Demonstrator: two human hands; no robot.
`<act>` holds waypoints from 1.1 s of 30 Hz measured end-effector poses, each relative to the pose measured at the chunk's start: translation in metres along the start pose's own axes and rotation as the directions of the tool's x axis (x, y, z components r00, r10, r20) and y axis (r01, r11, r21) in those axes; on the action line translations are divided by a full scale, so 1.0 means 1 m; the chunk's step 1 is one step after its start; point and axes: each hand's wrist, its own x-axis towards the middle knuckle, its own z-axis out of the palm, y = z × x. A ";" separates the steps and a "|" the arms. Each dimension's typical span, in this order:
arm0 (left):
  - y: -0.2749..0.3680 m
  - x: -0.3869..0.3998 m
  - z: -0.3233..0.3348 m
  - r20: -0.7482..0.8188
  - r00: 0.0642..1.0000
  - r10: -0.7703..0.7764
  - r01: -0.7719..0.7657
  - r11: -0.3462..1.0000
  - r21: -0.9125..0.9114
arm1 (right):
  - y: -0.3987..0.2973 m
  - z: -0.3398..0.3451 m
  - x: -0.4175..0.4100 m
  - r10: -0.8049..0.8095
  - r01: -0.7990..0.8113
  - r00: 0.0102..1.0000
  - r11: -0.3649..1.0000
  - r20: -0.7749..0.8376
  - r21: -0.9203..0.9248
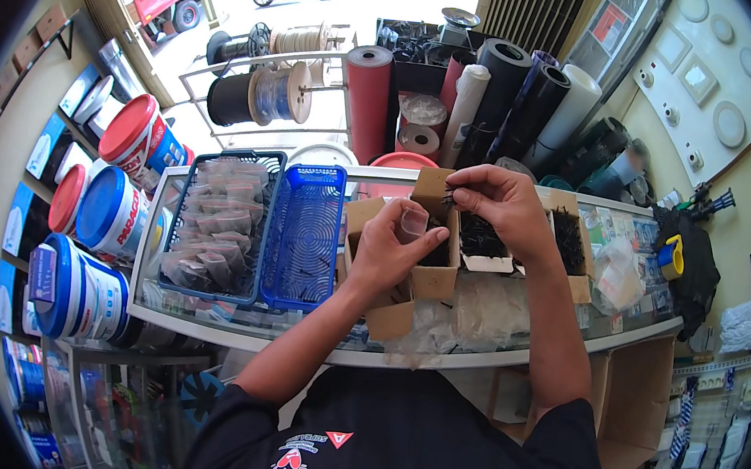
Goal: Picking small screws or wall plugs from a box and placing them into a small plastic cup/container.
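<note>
My left hand (387, 249) grips a small clear plastic bag (414, 224), its mouth spread in a round opening. Between the thumb and fingertips of my right hand (505, 209) is a pinch of small black screws (448, 195), just above and right of the bag. Below both hands stand open cardboard boxes (433, 284) of dark screws; my left hand partly covers some of them. Black screws (479, 235) fill a white-edged box under my right hand. Farther right, another carton (582, 288) holds more of them.
Left on the glass counter (220, 320), a dark basket (272, 225) holds several filled zip bags (223, 214). Beside it, a blue basket (305, 228) contains a few loose screws. Clear plastic bags (489, 311) lie before the boxes. Rolled sheeting (366, 106) and cable spools (280, 95) stand beyond.
</note>
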 end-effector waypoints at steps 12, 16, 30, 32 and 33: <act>0.011 0.020 0.004 0.104 0.995 -0.012 0.009 0.999 0.034 | -0.017 0.003 0.003 -0.007 0.002 0.996 0.999 0.091 0.053; 0.007 0.015 0.009 0.140 0.988 -0.068 0.070 0.997 -0.014 | -0.008 0.002 0.005 0.018 -0.025 0.995 0.998 0.102 0.063; 0.009 0.014 0.007 0.179 0.981 -0.080 0.089 0.995 -0.041 | -0.007 0.007 0.006 0.071 -0.067 0.989 0.997 0.128 -0.036; 0.008 0.014 0.007 0.181 0.981 -0.076 0.087 0.995 -0.052 | -0.006 0.007 0.006 0.057 -0.052 0.990 0.998 0.132 -0.044; 0.007 0.015 0.007 0.184 0.980 -0.072 0.084 0.994 -0.062 | -0.005 0.007 0.006 0.047 -0.042 0.990 0.998 0.132 -0.042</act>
